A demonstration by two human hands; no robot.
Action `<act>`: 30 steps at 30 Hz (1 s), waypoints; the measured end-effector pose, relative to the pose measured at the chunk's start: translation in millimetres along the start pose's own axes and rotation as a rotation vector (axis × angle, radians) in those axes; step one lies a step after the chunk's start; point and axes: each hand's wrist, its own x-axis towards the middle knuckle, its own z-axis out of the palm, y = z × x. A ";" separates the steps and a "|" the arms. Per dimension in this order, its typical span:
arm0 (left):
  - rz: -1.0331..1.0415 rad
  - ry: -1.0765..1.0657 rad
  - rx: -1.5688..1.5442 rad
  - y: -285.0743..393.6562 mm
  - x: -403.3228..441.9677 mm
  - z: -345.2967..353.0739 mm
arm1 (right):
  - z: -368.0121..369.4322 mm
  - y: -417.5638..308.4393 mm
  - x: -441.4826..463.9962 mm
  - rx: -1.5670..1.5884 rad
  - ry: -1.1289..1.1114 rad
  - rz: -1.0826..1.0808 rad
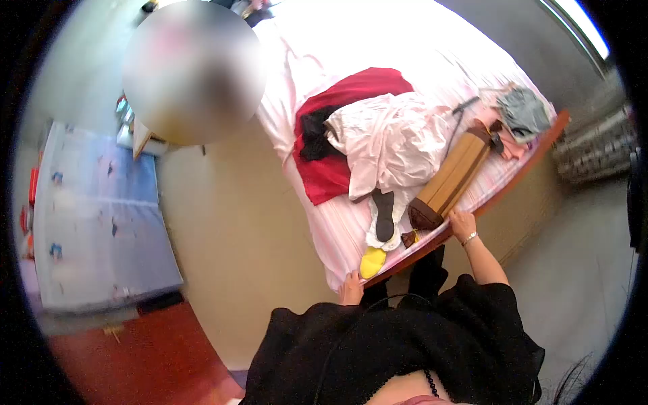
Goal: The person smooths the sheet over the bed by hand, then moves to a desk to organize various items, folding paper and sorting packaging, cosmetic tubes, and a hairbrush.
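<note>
A pink-striped bed sheet (322, 236) covers the bed in front of me. At its near left corner, my left hand (351, 289) grips the sheet's edge, fingers curled. Further right along the same edge, my right hand (463, 225), with a bracelet at the wrist, is closed on the sheet by the wooden bed board (523, 177). Just beyond it lies a long brown cylindrical bag or bolster (453, 174) with dark ends. Near my left hand are a yellow cloth-like item (372, 262) and a dark grey sole-shaped piece (385, 217).
A crumpled pale garment (391, 138) lies over a red cloth (317, 182) and a black cloth (314, 135). Grey clothes (523, 113) sit near the far right corner. Left stand a cloth-covered table (101, 223) and a red-brown surface (142, 354). A blurred patch covers the upper left.
</note>
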 end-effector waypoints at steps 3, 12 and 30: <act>-0.146 -0.057 0.083 8.4 -12.0 9.6 | 9.9 14.3 -4.0 0.021 -0.121 -0.093; -0.125 -0.170 0.186 6.9 -35.3 17.3 | 1.3 40.7 -8.8 0.075 -0.344 -0.351; -0.535 -0.069 -0.147 -15.6 -51.4 39.9 | -7.4 60.1 9.0 0.129 -0.523 -0.450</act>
